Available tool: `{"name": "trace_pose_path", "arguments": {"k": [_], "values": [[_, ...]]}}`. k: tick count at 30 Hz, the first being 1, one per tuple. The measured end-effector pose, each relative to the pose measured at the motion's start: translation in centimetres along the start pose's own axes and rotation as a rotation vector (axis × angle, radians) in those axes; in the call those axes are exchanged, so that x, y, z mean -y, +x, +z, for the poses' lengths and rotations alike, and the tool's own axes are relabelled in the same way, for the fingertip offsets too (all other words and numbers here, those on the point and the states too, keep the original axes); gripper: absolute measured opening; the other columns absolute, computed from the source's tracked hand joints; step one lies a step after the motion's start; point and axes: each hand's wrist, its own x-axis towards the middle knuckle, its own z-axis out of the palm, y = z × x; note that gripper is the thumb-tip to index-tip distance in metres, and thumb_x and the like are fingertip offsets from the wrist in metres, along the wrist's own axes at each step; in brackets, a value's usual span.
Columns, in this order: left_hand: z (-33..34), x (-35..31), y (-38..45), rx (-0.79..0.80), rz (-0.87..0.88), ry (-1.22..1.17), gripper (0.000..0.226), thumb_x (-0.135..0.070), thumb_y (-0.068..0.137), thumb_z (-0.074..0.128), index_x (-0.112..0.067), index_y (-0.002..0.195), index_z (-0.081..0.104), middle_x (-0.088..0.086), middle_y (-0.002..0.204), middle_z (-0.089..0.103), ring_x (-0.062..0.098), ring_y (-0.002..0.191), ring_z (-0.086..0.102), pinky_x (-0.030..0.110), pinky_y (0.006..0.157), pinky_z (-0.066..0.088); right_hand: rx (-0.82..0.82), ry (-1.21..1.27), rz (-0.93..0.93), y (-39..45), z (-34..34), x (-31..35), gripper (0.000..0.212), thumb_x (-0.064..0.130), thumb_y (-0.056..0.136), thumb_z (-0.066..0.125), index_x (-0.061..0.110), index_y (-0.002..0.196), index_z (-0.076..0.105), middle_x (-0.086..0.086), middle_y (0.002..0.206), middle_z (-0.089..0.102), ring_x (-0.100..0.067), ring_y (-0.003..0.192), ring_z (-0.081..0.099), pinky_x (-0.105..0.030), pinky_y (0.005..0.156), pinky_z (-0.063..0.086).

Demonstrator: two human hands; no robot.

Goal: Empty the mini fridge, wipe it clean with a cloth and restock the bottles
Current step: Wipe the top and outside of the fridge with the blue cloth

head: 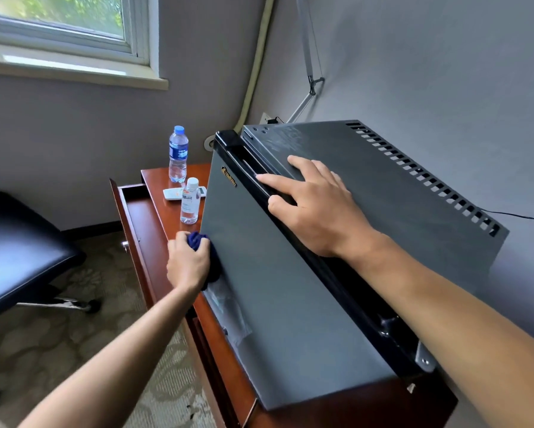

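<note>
A grey mini fridge (290,288) stands on a red-brown desk (154,193), its door closed. My left hand (187,262) grips a dark blue cloth (197,239) and holds it against the door's left edge, low down. My right hand (316,205) rests on the fridge's top front edge, fingers spread over the black door handle strip. Two water bottles stand on the desk left of the fridge: a taller one with a blue cap and label (178,154) and a shorter clear one with a white cap (190,200).
A white remote (173,194) lies on the desk behind the shorter bottle. A desk drawer (133,217) is pulled open to the left. A dark office chair (18,251) stands on the patterned carpet at left. The wall and a power cord are behind the fridge.
</note>
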Motion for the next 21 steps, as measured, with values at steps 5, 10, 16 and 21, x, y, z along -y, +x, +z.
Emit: {"name": "trace_pose_path", "arguments": {"k": [5, 10, 16, 21], "values": [[2.1, 5.4, -13.5, 0.174, -0.006, -0.025, 0.018, -0.042, 0.09, 0.065, -0.031, 0.096, 0.051, -0.002, 0.103, 0.052, 0.033, 0.098, 0.064, 0.041, 0.081, 0.048, 0.002, 0.004, 0.01, -0.1, 0.0, 0.3, 0.054, 0.053, 0.091, 0.032, 0.057, 0.144, 0.043, -0.002, 0.166, 0.025, -0.022, 0.153, 0.013, -0.051, 0.125, 0.009], [3.7, 8.7, -22.1, 0.323, -0.066, -0.014, 0.024, -0.05, 0.088, 0.067, -0.038, 0.1, 0.051, -0.012, 0.109, 0.05, 0.016, 0.095, 0.064, 0.038, 0.081, 0.049, 0.006, 0.0, 0.015, -0.3, -0.1, 0.3, 0.057, 0.053, 0.09, 0.028, 0.058, 0.145, 0.041, -0.002, 0.167, 0.023, -0.021, 0.153, 0.011, -0.049, 0.126, 0.008], [2.5, 6.2, -13.1, 0.188, -0.02, -0.017, 0.016, -0.044, 0.09, 0.064, -0.033, 0.094, 0.053, -0.007, 0.103, 0.054, 0.027, 0.098, 0.064, 0.039, 0.082, 0.048, 0.0, 0.014, 0.02, -0.2, -0.2, 0.3, 0.058, 0.054, 0.088, 0.028, 0.059, 0.144, 0.042, 0.001, 0.166, 0.023, -0.016, 0.152, 0.011, -0.047, 0.126, 0.008], [0.2, 1.3, 2.2, 0.022, 0.026, 0.1, 0.027, -0.047, 0.094, 0.058, -0.024, 0.108, 0.055, 0.008, 0.118, 0.052, 0.039, 0.102, 0.063, 0.042, 0.086, 0.045, -0.005, 0.024, 0.017, 0.0, -0.1, 0.2, 0.056, 0.055, 0.088, 0.032, 0.058, 0.143, 0.044, 0.003, 0.165, 0.025, -0.014, 0.152, 0.012, -0.048, 0.126, 0.009]]}}
